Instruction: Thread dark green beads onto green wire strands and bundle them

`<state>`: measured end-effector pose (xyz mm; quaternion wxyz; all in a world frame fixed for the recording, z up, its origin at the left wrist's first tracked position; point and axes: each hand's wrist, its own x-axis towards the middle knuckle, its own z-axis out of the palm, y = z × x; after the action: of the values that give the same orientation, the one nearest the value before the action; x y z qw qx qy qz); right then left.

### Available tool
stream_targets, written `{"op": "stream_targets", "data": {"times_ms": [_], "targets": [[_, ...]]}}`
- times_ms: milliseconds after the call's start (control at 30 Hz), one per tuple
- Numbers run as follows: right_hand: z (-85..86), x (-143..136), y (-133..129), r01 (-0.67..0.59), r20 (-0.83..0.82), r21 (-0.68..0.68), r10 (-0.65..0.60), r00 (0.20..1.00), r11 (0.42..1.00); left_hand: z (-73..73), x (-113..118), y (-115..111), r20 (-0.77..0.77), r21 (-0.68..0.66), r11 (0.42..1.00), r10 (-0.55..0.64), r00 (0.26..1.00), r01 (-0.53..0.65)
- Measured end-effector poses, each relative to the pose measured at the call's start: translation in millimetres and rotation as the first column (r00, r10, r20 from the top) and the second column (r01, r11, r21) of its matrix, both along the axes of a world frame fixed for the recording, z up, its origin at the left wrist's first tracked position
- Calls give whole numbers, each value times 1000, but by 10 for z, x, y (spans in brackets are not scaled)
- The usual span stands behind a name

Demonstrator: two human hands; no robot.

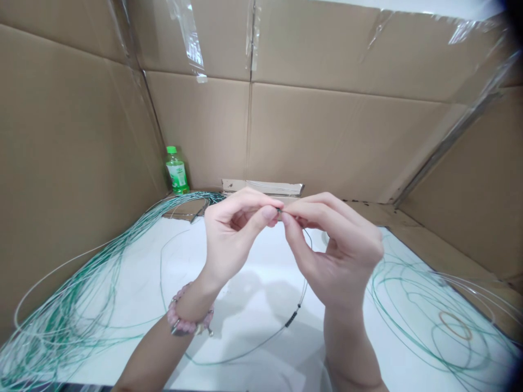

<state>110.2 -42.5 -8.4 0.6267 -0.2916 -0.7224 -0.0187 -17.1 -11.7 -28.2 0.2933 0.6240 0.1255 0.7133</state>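
Note:
My left hand and my right hand meet above the white tabletop, thumb and forefinger pinched on each. Between the fingertips sits a small dark piece, mostly covered, so its exact kind does not show. From below my right fingers a thin dark wire hangs down. Lower on this wire is a black sleeve, and past it a thin green wire curves left across the table. A pink bead bracelet circles my left wrist.
A large bundle of green and white wires lies along the left. Looser green coils and a tan ring lie at right. A green bottle stands in the back left corner. Cardboard walls enclose the white tabletop.

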Motion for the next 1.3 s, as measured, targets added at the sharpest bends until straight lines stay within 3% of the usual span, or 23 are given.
{"op": "stream_targets", "data": {"times_ms": [400, 633, 733, 800, 867, 933, 1033, 1167, 1300], "targets": [[-28, 1, 80, -108, -87, -73, 101, 991, 991, 78, -88, -21, -119, 33, 979, 203, 972, -201], [-11, -3, 56, -17, -22, -154, 14, 1000, 988, 47, -85, -7, -185, 179, 933, 342, 921, -311], [-3, 173, 71, 68, 236, -321, 11, 972, 945, 34, -77, 16, -195, 184, 933, 342, 919, -308], [2, 318, 90, 191, 518, -438, 73, 853, 878, 26, -74, 31, -201, 170, 937, 336, 920, -305], [10, 412, 104, 238, 631, -460, 127, 765, 855, 15, -64, 45, -209, 160, 943, 322, 923, -293], [26, 417, 105, 144, 510, -448, 120, 852, 882, 0, -43, 52, -221, 147, 948, 308, 925, -280], [53, 315, 92, -53, 172, -383, 128, 977, 922, -16, -3, 42, -227, 120, 959, 279, 933, -258], [70, 234, 89, -131, 67, -360, 166, 984, 924, -31, 41, 49, -195, 62, 976, 216, 957, -208], [81, 296, 80, -157, -26, -298, 156, 987, 941, -170, 171, 270, -124, -65, 992, 100, 987, -109]]}}
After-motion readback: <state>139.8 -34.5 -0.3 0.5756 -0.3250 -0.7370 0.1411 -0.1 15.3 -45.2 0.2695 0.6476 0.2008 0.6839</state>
